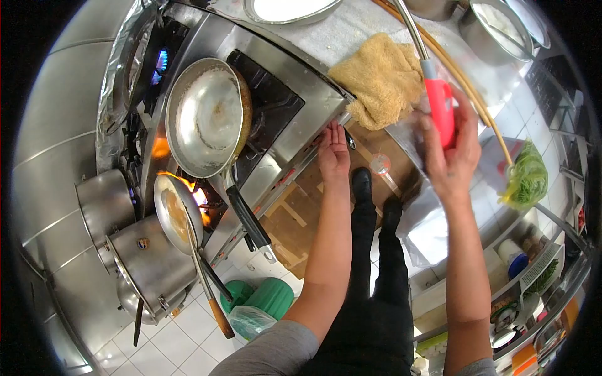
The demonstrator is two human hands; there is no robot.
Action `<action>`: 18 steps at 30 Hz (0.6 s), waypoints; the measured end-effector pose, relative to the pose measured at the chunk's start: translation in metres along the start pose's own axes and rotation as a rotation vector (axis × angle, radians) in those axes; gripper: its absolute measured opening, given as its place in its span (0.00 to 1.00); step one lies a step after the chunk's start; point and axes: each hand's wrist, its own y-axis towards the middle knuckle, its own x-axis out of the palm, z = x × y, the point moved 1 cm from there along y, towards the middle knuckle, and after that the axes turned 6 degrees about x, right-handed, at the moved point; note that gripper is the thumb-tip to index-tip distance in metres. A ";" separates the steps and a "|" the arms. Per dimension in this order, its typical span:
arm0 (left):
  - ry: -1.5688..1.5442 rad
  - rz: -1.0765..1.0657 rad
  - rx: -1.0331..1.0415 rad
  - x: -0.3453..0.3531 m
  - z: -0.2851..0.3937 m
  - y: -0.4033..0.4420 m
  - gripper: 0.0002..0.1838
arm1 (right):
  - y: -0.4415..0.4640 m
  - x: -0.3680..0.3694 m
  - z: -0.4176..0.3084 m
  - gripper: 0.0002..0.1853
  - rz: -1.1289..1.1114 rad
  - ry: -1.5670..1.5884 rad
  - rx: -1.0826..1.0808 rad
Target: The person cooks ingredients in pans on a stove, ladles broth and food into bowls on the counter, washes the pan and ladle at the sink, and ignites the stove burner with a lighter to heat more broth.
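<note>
My right hand point(456, 150) is closed around the red handle of a long tool point(441, 103) with a grey collar and a bent metal shaft. The shaft's far end lies outside the view, so its kind is unclear. My left hand point(333, 153) is at the front edge of the stove point(301, 116), palm up with its fingers stretched out, and appears to hold nothing. A black-handled frying pan point(204, 119) with a bare, worn inside sits over a burner left of that hand. Beside it, a smaller pan point(168, 210) stands over a flame with a wooden-handled utensil point(210, 291) across it.
A tan towel point(379, 78) lies on the counter point(320, 41), near a metal bowl point(291, 15) and a pot of white contents point(495, 31). Large steel pots point(153, 260) stand on the left. Flattened cardboard point(313, 222) covers the floor. Bagged greens point(527, 178) are at the right.
</note>
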 end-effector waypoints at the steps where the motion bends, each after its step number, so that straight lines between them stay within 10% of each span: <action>1: -0.010 -0.011 -0.007 -0.001 0.000 0.001 0.08 | 0.000 0.000 0.000 0.28 -0.001 0.003 0.003; 18: -0.021 -0.006 -0.004 -0.001 -0.001 0.001 0.08 | -0.001 0.001 0.002 0.28 0.015 0.002 -0.008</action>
